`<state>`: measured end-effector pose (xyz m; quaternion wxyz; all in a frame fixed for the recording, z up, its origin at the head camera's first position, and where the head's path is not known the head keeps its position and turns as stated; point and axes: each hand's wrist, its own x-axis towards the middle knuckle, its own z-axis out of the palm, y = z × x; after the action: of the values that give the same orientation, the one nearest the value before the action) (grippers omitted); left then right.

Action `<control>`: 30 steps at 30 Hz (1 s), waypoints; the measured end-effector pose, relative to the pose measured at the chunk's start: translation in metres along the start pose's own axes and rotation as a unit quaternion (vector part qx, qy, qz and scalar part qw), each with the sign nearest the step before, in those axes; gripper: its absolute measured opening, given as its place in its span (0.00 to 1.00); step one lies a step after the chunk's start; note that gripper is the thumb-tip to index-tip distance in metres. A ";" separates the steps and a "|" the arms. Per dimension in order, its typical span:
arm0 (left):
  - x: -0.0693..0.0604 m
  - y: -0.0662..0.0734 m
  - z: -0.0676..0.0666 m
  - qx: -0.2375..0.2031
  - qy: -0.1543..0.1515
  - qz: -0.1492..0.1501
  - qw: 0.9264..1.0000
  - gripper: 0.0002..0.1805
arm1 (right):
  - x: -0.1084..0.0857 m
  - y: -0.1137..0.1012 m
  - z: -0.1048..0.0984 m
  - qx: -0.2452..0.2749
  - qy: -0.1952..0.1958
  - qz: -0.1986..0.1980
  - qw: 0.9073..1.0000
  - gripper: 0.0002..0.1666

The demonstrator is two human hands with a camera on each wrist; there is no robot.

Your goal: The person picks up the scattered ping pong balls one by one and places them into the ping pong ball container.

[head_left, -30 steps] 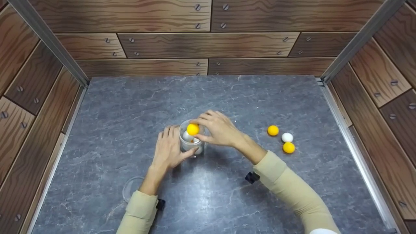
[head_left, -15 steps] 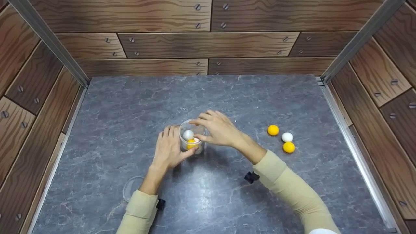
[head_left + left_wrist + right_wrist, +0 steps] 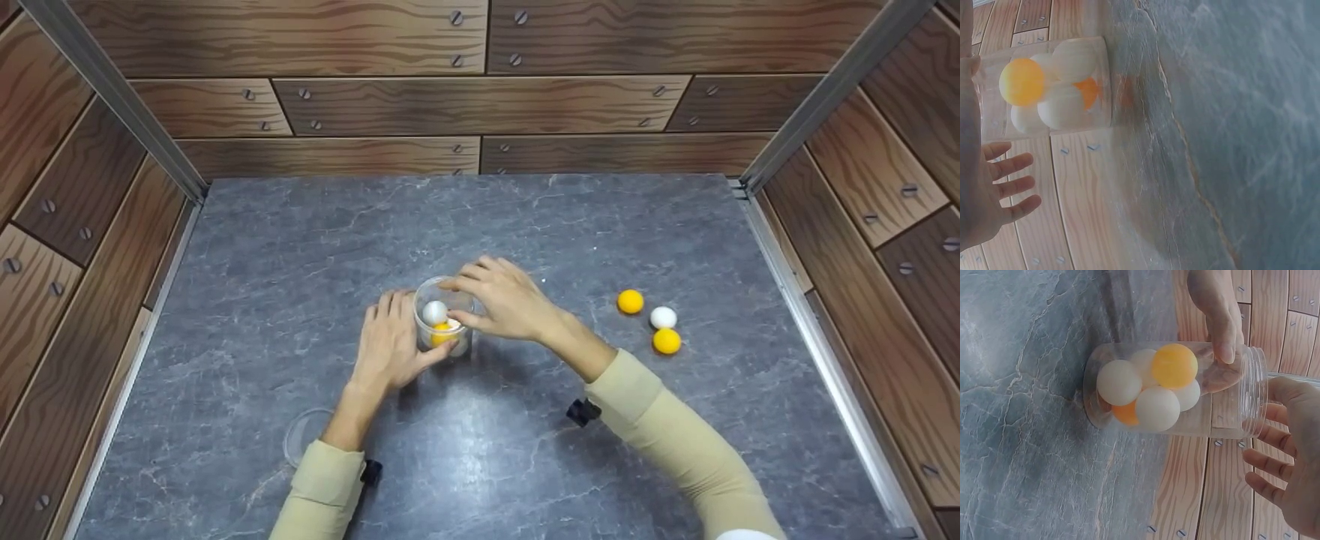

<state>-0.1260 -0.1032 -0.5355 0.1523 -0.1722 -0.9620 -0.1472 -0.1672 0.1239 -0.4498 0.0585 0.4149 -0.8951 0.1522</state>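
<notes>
Two hands work at one clear jar (image 3: 1216, 410) standing upright on a grey, marble-patterned desk (image 3: 465, 225). The left hand (image 3: 390, 349) grips the jar at its side, thumb across the near wall. The right hand (image 3: 502, 300) is poised at the mouth, fingers spread and holding nothing; whether a fingertip touches the rim cannot be told.

Six balls can be counted inside, piled toward the bottom: four white balls (image 3: 1157, 409) and two orange balls (image 3: 1175, 365), one riding high in the pile, the other low and partly hidden behind the white ones. The jar's upper part, below its threaded neck, holds only air.

Three more balls lie on the desk to the person's right, well apart from the jar: one loose white ball (image 3: 663, 317), one near orange ball (image 3: 667, 341) that appears to touch it, and one far orange ball (image 3: 630, 301) just beyond.

One clear disc (image 3: 304, 433) lies at the left forearm, partly covered by it. Two pale sleeves (image 3: 322, 480), each with one black device (image 3: 583, 411) at the cuff, frame the scene before wood-patterned panels (image 3: 480, 105).
</notes>
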 end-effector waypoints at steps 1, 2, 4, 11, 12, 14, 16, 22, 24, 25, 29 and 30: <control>0.000 0.000 0.000 -0.001 0.001 0.000 1.000 0.53 | 0.000 0.000 0.000 -0.002 0.002 -0.003 1.000 0.27; 0.000 0.000 0.000 -0.003 0.001 0.001 1.000 0.53 | -0.001 0.000 0.000 -0.003 0.005 -0.008 1.000 0.27; -0.001 0.000 0.000 -0.005 0.002 0.001 1.000 0.53 | -0.001 0.000 -0.001 -0.007 0.014 -0.017 1.000 0.27; -0.001 0.000 0.001 -0.015 0.009 -0.002 1.000 0.53 | -0.006 0.002 -0.005 -0.016 0.039 -0.038 0.998 0.26; 0.000 0.000 0.001 -0.015 0.009 -0.002 1.000 0.53 | -0.007 0.002 -0.005 -0.015 0.041 -0.038 0.998 0.27; 0.000 0.000 0.000 -0.013 0.006 -0.003 1.000 0.53 | -0.009 0.003 -0.007 -0.013 0.045 -0.039 0.998 0.27; 0.000 0.000 0.001 -0.012 0.004 -0.004 1.000 0.53 | -0.011 0.003 -0.008 -0.015 0.051 -0.040 0.998 0.27; -0.001 0.000 0.001 -0.014 0.001 -0.005 1.000 0.53 | -0.018 0.007 -0.012 -0.033 0.061 -0.039 0.997 0.28; -0.001 0.000 0.001 -0.016 -0.002 -0.005 1.000 0.53 | -0.021 0.008 -0.013 -0.037 0.063 -0.038 0.997 0.29; -0.001 0.001 0.001 -0.017 -0.002 -0.005 1.000 0.53 | -0.023 0.009 -0.014 -0.038 0.066 -0.039 0.996 0.29; -0.001 0.001 0.000 -0.023 -0.001 -0.005 1.000 0.53 | -0.031 0.013 -0.016 -0.044 0.083 -0.044 0.995 0.29; -0.001 0.001 0.000 -0.024 0.000 -0.006 1.000 0.53 | -0.033 0.015 -0.016 -0.046 0.086 -0.044 0.994 0.30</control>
<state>-0.1243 -0.1029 -0.5355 0.1470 -0.1705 -0.9592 -0.1710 -0.1571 0.1624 -0.4453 0.1607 0.4361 -0.8738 0.1431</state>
